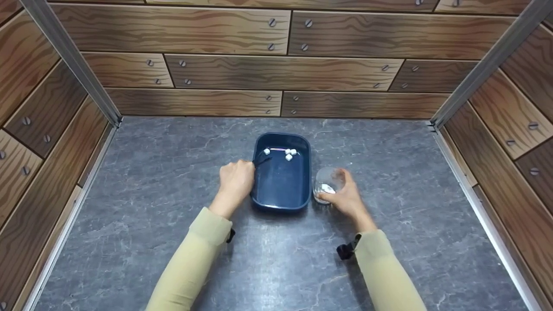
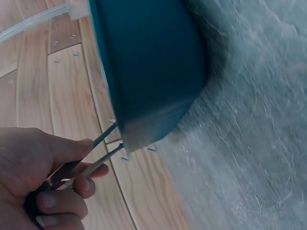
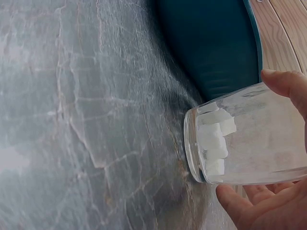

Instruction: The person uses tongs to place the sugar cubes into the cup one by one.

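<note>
A dark blue rectangular tub (image 1: pixel 281 185) stands on the grey tabletop between the two hands. Several small white cubes (image 1: pixel 289 157) lie on its floor toward the far end, one off to the left. My left hand (image 1: pixel 237 181), at the tub's left rim, grips dark two-armed tongs (image 2: pixel 67 167); their arms reach over the rim, and in the left wrist view the tips are hidden behind the wall. To the right of the tub, my right hand (image 1: pixel 345 194) holds a clear glass (image 3: pixel 268 129) between thumb and fingers. White cubes (image 3: pixel 213 139) are gathered at the glass's bottom.
Wood-patterned panels (image 1: pixel 285 71) enclose the grey marbled tabletop (image 1: pixel 173 147) at the back and both sides. Metal rails run along the left (image 1: pixel 77 194) and right (image 1: pixel 484 203) edges. Small dark devices (image 1: pixel 345 251) sit at the wrists.
</note>
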A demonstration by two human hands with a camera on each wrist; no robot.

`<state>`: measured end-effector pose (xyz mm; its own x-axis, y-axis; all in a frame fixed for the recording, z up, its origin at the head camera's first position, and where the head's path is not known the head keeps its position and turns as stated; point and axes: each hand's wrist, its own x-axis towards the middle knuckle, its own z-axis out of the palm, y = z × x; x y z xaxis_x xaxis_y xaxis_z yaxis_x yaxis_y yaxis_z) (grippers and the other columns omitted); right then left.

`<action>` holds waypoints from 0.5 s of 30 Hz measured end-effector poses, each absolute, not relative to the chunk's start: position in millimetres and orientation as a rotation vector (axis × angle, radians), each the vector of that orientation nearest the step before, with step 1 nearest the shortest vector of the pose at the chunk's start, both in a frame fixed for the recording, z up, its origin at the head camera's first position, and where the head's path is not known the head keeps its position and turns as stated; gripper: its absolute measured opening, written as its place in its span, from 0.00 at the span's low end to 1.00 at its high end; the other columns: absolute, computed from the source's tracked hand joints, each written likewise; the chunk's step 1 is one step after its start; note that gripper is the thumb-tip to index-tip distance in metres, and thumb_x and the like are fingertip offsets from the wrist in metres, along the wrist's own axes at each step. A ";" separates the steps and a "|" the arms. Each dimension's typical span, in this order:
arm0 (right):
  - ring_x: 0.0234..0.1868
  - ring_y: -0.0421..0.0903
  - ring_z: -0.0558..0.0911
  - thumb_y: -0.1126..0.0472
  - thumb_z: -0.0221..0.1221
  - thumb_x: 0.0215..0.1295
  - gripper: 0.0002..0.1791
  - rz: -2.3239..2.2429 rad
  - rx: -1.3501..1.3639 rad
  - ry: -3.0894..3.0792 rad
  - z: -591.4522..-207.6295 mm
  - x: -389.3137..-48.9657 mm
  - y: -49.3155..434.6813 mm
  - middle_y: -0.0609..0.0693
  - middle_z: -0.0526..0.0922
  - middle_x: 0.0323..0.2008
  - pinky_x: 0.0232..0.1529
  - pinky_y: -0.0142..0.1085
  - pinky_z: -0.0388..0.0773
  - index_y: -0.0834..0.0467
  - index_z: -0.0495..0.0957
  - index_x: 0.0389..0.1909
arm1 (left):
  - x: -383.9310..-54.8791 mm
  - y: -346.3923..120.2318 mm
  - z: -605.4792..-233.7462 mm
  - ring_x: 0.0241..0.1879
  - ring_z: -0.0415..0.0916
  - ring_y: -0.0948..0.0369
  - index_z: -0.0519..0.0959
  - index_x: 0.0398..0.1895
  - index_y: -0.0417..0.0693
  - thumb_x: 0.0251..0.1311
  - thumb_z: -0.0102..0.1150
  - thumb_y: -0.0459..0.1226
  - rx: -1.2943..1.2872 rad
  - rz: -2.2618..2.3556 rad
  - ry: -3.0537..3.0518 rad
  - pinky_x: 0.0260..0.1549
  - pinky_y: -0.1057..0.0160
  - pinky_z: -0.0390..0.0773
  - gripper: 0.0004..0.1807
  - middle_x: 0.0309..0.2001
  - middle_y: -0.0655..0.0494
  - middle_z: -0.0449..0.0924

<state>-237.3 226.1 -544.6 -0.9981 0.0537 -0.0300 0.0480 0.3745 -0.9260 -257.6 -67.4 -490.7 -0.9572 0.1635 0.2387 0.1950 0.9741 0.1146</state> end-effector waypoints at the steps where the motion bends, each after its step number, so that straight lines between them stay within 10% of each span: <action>1: 0.64 0.59 0.67 0.69 0.75 0.41 0.51 1.748 -0.096 -2.604 -544.7 -237.3 226.1 0.67 0.68 0.62 0.66 0.47 0.59 0.69 0.57 0.66 | -259.8 -66.7 -491.3 0.27 0.83 0.45 0.85 0.25 0.43 0.62 0.55 0.32 -0.273 -0.188 -2.896 0.21 0.46 0.78 0.11 0.26 0.46 0.83; 15: 0.64 0.60 0.67 0.69 0.76 0.41 0.49 1.732 -0.073 -2.611 -539.0 -234.8 224.7 0.68 0.68 0.61 0.67 0.47 0.58 0.70 0.59 0.64 | -270.7 -50.0 -502.1 0.22 0.82 0.50 0.84 0.25 0.38 0.60 0.55 0.28 -0.324 -0.019 -2.773 0.17 0.51 0.79 0.10 0.23 0.46 0.81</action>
<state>-234.8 224.7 -539.0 -0.9989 0.0428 -0.0193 0.0344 0.3878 -0.9211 -270.7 -50.0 -502.1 -0.9135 0.2209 0.3417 0.2255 0.9739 -0.0268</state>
